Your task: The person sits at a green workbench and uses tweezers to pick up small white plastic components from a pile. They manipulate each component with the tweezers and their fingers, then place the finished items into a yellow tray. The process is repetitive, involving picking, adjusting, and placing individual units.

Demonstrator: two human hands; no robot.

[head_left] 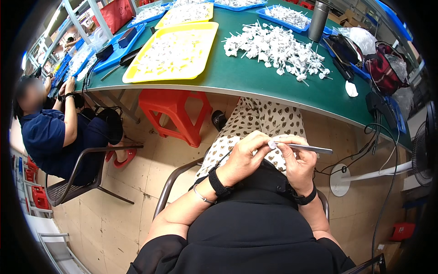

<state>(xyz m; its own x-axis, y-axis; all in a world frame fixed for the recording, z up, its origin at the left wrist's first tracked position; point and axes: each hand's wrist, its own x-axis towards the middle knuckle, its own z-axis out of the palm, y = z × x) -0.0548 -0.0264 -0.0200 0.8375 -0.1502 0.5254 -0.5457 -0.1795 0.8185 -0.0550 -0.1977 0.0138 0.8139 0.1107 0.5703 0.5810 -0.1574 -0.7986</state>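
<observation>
Above my lap, my left hand [250, 155] pinches a small white part [272, 144] between thumb and fingertips. My right hand [298, 162] is closed on a slim silver metal tool [315, 149], whose flat end sticks out to the right. The tool's other end meets the white part or lies just beside it; my fingers hide the exact contact. Both hands are close together, short of the table edge. On the table ahead lies a loose pile of white parts with thin stems [273, 48].
A yellow tray [207, 50] of small parts sits at the left of the green table [237, 75]. A dark metal flask [318, 22] stands behind the pile. Below are a red stool [171, 98] and, at right, cables and a fan [422, 144]. A co-worker [52, 125] sits at left.
</observation>
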